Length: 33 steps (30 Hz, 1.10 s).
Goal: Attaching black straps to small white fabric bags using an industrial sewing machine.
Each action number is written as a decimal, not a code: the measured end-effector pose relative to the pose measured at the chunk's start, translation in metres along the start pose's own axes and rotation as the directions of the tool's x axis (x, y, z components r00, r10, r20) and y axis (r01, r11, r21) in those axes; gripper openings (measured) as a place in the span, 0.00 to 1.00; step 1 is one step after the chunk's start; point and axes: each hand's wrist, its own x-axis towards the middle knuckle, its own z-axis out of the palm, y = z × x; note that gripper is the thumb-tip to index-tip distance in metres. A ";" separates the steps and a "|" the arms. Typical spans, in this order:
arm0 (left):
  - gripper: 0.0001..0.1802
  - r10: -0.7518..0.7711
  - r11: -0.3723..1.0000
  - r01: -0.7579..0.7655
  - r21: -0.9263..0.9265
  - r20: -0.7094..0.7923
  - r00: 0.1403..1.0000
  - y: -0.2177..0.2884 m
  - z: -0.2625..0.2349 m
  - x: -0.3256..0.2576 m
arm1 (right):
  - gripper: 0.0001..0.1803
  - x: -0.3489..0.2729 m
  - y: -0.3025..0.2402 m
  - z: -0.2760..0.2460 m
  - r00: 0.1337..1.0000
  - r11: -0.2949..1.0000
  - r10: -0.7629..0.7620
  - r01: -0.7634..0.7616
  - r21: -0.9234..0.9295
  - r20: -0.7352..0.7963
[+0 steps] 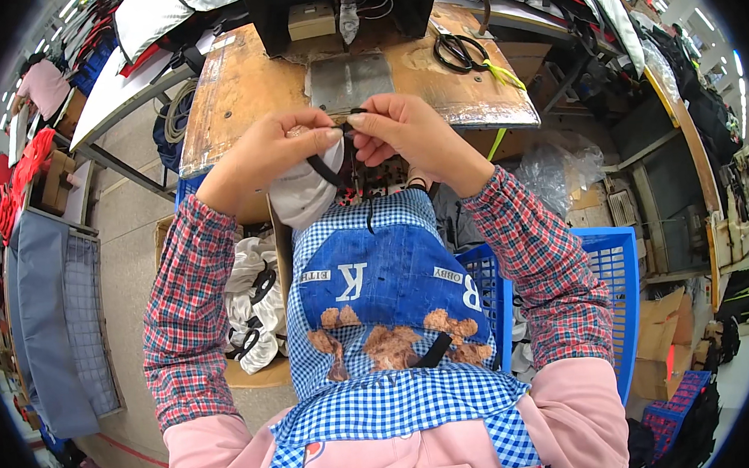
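Note:
In front of the wooden worktable's near edge, both my hands are raised close together. My left hand (293, 143) is closed, thumb against fingers, on a narrow black strap (324, 170). White fabric (305, 197) hangs below that hand beside the strap. My right hand (392, 132) pinches a black end of what looks like the same strap, its lower fingers curled. The fingertips nearly meet, and they hide how the black pieces join. A loose black strip (434, 350) lies on my blue checked apron (377, 272).
A dark machine (344, 21) stands on the wooden table (249, 83), a metal plate (351, 81) before it. Black-handled scissors (458, 53) lie to its right. A cardboard box (267, 373) holding white fabric pieces (259, 310) is left of my lap; a blue basket (620, 257) is right.

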 end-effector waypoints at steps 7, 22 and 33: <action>0.18 -0.083 0.988 0.072 -0.140 -0.078 0.993 -0.012 -0.014 0.036 | 0.11 0.031 0.004 -0.002 0.983 0.976 -0.052 0.087 0.201 -0.173; 0.14 -0.106 0.920 -0.012 -0.393 -0.277 0.955 -0.003 -0.016 0.075 | 0.10 0.072 -0.002 -0.021 0.943 0.950 -0.153 0.223 0.221 -0.294; 0.18 -0.094 0.904 -0.030 -0.427 -0.265 0.960 -0.005 -0.016 0.078 | 0.11 0.074 -0.006 -0.019 0.930 0.944 -0.166 0.245 0.219 -0.328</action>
